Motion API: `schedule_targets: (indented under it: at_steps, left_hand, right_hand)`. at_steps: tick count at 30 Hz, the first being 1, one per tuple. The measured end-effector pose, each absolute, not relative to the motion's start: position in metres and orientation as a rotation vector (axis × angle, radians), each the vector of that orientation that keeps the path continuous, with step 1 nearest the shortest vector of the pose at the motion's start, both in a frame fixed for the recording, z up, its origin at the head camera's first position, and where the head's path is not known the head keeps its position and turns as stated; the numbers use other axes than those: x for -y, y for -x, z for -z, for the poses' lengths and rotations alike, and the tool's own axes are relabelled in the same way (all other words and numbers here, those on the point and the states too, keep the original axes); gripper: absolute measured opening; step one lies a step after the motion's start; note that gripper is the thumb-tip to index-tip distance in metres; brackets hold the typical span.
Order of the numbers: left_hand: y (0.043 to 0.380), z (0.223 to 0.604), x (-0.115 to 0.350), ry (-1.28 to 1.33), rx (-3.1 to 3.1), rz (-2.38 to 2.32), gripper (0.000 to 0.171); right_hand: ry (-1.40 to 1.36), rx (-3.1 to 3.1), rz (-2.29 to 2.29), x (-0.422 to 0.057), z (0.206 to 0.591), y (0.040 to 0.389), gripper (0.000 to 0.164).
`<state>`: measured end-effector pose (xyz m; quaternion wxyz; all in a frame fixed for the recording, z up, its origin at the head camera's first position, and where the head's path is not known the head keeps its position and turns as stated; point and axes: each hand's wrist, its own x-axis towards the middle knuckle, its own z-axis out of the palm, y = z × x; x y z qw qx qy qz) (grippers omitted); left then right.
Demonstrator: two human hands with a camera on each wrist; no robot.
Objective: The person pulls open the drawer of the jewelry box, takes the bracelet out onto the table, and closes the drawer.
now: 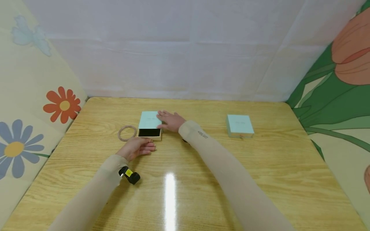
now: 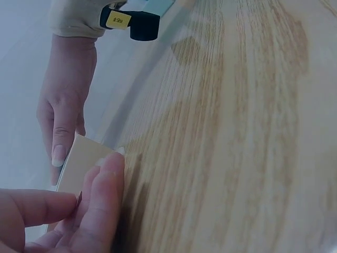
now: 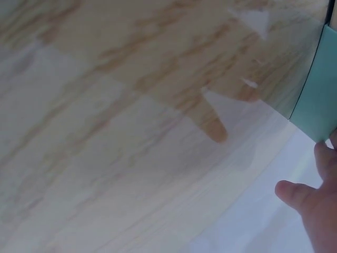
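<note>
Sliding the drawer [image 1: 149,133] open, apparently: left hand [image 1: 137,148] pinching its tab [image 2: 80,198], right hand [image 1: 171,121] spread against the left box [image 1: 149,120]; next likely needs steady nearward pull.

The person wears long, close-fitting sleeves of plain beige; the left sleeve [image 1: 83,195] is slightly wrinkled at its cuff [image 1: 114,162], and the right sleeve [image 1: 231,173] bears small dark lettering [image 1: 203,134], too small to read, near the wrist. The left hand [image 1: 137,148] and right hand [image 1: 171,122] are bare. At the left wrist sits a black camera [image 1: 134,177] with a yellow label. The right camera [image 2: 144,26] is black too, with a short, rounded head and a yellow label [image 2: 118,20] marked with dark characters.
</note>
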<state>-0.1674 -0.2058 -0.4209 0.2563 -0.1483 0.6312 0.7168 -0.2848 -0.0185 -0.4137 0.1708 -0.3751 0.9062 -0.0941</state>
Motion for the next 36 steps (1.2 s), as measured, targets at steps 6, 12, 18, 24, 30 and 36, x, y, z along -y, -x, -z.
schedule_targets:
  at_steps: [6,12,18,24,30,36]
  left_hand:
    - [0.1679,0.42,0.2058,0.405,-1.711,-1.944,0.024]
    - [0.1697,0.4206,0.2057,0.411,-1.715,-1.944,0.023]
    - [0.1722,0.4217,0.2063,0.412,-1.71,-1.949,0.02]
    - [0.1729,0.4206,0.2061,0.419,-1.706,-1.951,0.018]
    - [0.1737,0.4207,0.2055,0.432,-1.7,-1.957,0.019]
    - [0.1744,0.4202,0.2049,0.436,-1.711,-1.953,0.021]
  right_hand:
    - [1.069,-2.575,0.264,0.0188,0.4137,0.2841,0.07]
    - [1.064,-2.573,0.271,0.0184,0.4133,0.2839,0.07]
    - [1.051,-2.571,0.286,0.0191,0.4173,0.2875,0.07]
    - [1.05,-2.571,0.285,0.019,0.4159,0.2866,0.07]
    - [1.056,-2.572,0.271,0.0185,0.4133,0.2843,0.071]
    - [1.063,-2.572,0.268,0.0185,0.4132,0.2841,0.071]
